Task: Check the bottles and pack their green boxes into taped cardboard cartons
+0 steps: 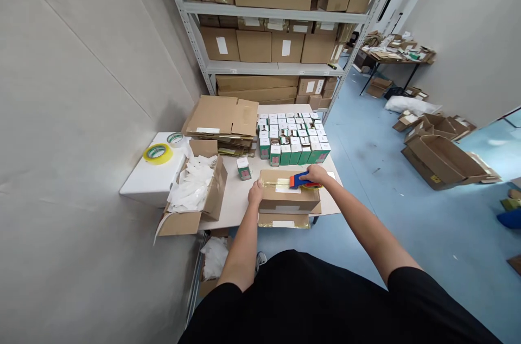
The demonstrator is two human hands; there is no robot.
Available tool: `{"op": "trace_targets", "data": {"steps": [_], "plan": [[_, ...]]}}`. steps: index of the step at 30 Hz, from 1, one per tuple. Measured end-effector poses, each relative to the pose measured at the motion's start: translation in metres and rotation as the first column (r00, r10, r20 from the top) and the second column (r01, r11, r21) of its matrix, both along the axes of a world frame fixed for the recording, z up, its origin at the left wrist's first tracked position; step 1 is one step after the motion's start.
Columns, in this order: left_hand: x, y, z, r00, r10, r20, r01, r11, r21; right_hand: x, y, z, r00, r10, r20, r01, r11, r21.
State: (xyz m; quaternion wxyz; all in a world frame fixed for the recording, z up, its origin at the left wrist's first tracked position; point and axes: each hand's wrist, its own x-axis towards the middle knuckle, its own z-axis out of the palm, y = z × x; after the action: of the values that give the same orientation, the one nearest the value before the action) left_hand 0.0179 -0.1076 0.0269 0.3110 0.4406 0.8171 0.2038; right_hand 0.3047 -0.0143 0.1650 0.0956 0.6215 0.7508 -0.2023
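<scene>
A closed cardboard box point(290, 202) lies lengthwise near the front edge of the table. At its upper left corner, my left hand point(255, 193) grips the box, with some of the fingers hidden. My right hand point(316, 174) is closed around a blue and orange tape dispenser point(299, 179) over the right half of the box top. A strip of clear yellowish tape point(273, 183) runs along the top from the left end towards the dispenser. White labels show on the box's top and front side.
Rows of small green and white boxes point(295, 140) stand behind the cardboard box; one single small box point(243, 169) is at its left. Flattened cartons point(220, 115), an open carton of white paper point(193, 184) and tape rolls point(158, 154) lie left. Shelving point(277, 68) rises beyond the table.
</scene>
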Motion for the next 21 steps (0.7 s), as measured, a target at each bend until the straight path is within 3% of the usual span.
{"op": "trace_targets", "data": {"steps": [7,21], "plan": [[-0.002,0.001,0.001,1.000,-0.010,0.002,0.010,1.000,-0.023,0.052,-0.003,-0.005,0.998,-0.040,0.043,0.039,0.999,0.023],[-0.005,0.003,-0.003,0.997,-0.020,-0.070,0.021,1.000,0.010,0.149,-0.007,-0.010,0.979,-0.189,-0.072,0.192,0.981,0.027]]}}
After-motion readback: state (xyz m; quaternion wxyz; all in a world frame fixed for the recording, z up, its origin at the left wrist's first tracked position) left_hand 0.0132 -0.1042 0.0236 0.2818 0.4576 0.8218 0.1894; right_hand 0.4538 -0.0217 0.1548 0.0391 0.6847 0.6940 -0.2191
